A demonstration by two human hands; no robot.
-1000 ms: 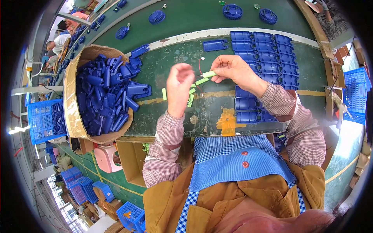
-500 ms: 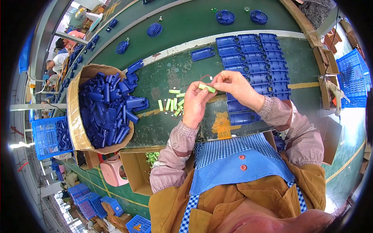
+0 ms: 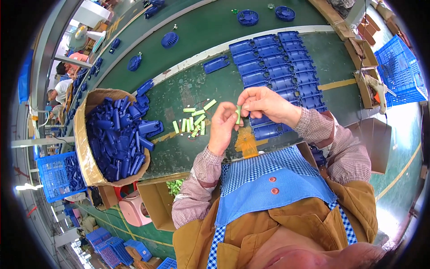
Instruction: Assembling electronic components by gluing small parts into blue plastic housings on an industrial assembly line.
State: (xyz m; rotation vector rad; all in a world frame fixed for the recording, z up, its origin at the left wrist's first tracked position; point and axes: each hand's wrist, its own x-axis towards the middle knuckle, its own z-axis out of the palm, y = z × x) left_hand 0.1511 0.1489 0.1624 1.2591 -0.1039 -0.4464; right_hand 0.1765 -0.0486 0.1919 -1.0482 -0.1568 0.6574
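Note:
My left hand (image 3: 222, 125) pinches a light green cylindrical battery cell (image 3: 238, 116) between thumb and fingers. It points away from me, just above the dark green worktable (image 3: 168, 157). At its far end the thumb and fingertips of my right hand (image 3: 266, 105) close in a pinch; whether they hold the cell or a thin wire on it is too small to tell. Several more green battery cells (image 3: 199, 120) lie loosely on the table left of my left hand. Rows of blue plastic shells (image 3: 283, 84) lie beyond and beside my right hand.
A cardboard box (image 3: 80, 134) heaped with blue plastic parts (image 3: 118, 139) stands at left. One blue shell (image 3: 216, 64) lies apart. Round blue fan grilles (image 3: 247, 17) sit on the green belt (image 3: 201, 29) beyond the table. An open carton (image 3: 154, 206) is below the near edge. People work at far left.
The battery cell has turned from lying crosswise to pointing away from me. My right fingers have come to its far end. The whole view has shifted slightly.

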